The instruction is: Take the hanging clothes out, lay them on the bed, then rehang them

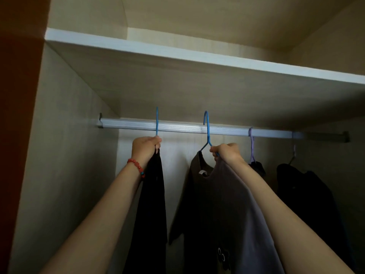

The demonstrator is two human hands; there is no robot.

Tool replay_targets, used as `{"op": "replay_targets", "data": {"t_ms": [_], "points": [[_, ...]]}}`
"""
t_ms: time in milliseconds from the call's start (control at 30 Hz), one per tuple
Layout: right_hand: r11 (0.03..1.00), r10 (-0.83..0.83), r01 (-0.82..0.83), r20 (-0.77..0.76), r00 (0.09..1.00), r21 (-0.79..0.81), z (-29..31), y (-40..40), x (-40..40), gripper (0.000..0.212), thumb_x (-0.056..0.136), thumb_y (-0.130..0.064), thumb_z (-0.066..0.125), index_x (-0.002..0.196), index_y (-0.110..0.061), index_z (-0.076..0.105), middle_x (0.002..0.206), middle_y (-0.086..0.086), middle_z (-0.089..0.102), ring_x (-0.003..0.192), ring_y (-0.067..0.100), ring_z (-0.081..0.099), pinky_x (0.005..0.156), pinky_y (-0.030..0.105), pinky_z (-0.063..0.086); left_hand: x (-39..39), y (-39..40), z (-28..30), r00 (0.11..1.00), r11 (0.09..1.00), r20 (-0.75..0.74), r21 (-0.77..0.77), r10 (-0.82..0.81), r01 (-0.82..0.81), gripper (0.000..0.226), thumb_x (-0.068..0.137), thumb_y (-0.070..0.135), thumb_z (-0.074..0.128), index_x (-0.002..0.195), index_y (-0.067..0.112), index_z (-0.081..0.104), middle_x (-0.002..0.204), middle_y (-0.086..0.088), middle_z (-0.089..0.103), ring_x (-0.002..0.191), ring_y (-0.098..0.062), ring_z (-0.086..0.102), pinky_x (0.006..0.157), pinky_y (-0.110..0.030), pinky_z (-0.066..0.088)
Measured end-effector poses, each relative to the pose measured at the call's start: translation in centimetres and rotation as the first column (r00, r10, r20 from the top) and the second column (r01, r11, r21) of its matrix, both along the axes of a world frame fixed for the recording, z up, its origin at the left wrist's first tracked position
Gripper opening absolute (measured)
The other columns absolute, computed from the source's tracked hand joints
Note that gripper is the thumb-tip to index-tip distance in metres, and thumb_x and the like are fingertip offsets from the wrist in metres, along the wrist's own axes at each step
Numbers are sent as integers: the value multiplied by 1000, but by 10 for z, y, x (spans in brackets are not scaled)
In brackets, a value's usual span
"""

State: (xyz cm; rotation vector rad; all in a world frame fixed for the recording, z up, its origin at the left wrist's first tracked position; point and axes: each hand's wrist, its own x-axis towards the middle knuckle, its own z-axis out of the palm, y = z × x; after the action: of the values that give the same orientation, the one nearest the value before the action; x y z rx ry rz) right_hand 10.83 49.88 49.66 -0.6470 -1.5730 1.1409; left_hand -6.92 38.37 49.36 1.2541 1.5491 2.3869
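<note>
Inside the wardrobe a silver rail (181,127) runs left to right. My left hand (145,148) grips a blue hanger (157,121) just under its hook, with a black garment (153,204) hanging from it. My right hand (227,153) grips the shoulder of a second blue hanger (207,127) that carries a grey-brown t-shirt (221,210). Both hooks stand at the rail. Further right, a purple hanger (251,145) holds a dark garment (258,168), and another hanger (293,153) holds a black garment (302,196).
A white-edged shelf (197,56) sits close above the rail. The wardrobe's left side wall (65,155) stands near the left hanger. A reddish-brown door or panel (17,115) fills the far left.
</note>
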Motion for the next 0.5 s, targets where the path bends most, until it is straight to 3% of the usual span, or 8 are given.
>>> {"op": "replay_targets", "data": {"t_ms": [200, 400, 500], "points": [[1000, -5, 7, 104, 995, -24, -20, 18, -26, 23, 85, 2, 54, 62, 2, 57, 57, 11, 50, 50, 20, 46, 51, 29, 38, -21, 5, -20, 998, 996, 45, -79, 41, -37, 25, 83, 4, 59, 58, 4, 56, 25, 5, 42, 25, -4, 37, 48, -19, 37], [999, -26, 24, 136, 990, 21, -23, 18, -29, 13, 83, 0, 57, 72, 5, 59, 58, 10, 51, 50, 21, 47, 52, 30, 40, -33, -1, -26, 994, 995, 97, -93, 45, -36, 30, 83, 5, 57, 54, 8, 50, 26, 5, 40, 25, -5, 36, 41, -18, 36], [999, -40, 37, 124, 991, 26, -24, 19, -26, 11, 84, 0, 56, 77, 7, 61, 59, 10, 51, 52, 22, 47, 55, 32, 41, -41, -9, -24, 991, 995, 134, -104, 24, -10, 29, 86, 6, 53, 58, 8, 49, 26, 7, 39, 24, -5, 35, 32, -11, 32]]}}
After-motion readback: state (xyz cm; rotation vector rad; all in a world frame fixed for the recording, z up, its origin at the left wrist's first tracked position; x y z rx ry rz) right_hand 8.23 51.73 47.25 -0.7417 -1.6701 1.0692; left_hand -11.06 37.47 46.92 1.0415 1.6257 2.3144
